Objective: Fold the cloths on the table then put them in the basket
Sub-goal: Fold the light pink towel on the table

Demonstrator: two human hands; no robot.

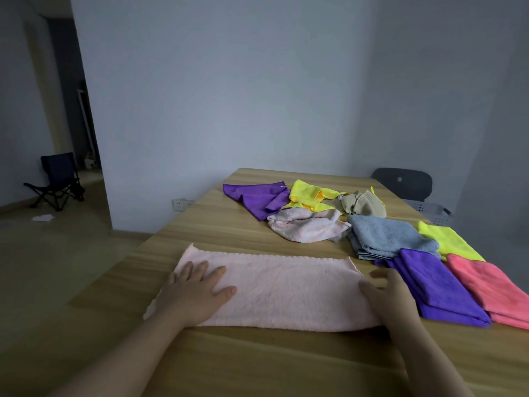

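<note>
Grey walls stand behind the wooden surface (229,356). On its near part a long pink cloth (286,290) lies flat. The left hand (197,290) presses the cloth's left end with fingers spread wide; the right hand (386,293) rests open on its right end. A folded purple cloth (440,287) lies just beside the right hand. The grey basket (429,209) sits beyond the far right edge.

A long pale pink cloth (286,290) lies flat as a folded band across the near part of the table (217,233). To its right lie folded cloths, overlapping: grey-blue cloth (386,236), purple folded cloth (438,287), lime cloth (449,239), coral cloth (492,285). Farther back, crumpled and touching: purple loose cloth (257,197), yellow cloth (309,193), pink crumpled cloth (306,227), beige cloth (360,204). A grey perforated basket (429,209) sits past the far right edge
</note>
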